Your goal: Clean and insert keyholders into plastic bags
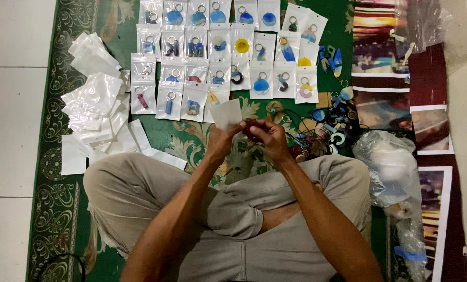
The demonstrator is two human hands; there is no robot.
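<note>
While the left hand [222, 140] pinches a small clear pouch [227, 114] above the lap, right hand [269, 137] fingers grip a dark keychain [250, 128]; holding the pouch mouth wide would ease entry.

We are looking straight down from our head camera, close above our crossed legs [233, 219] and the green carpet [113, 31] ahead.

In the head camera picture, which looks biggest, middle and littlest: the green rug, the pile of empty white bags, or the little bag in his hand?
1. Green rug
2. Pile of empty white bags
3. Little bag in the left hand
</note>
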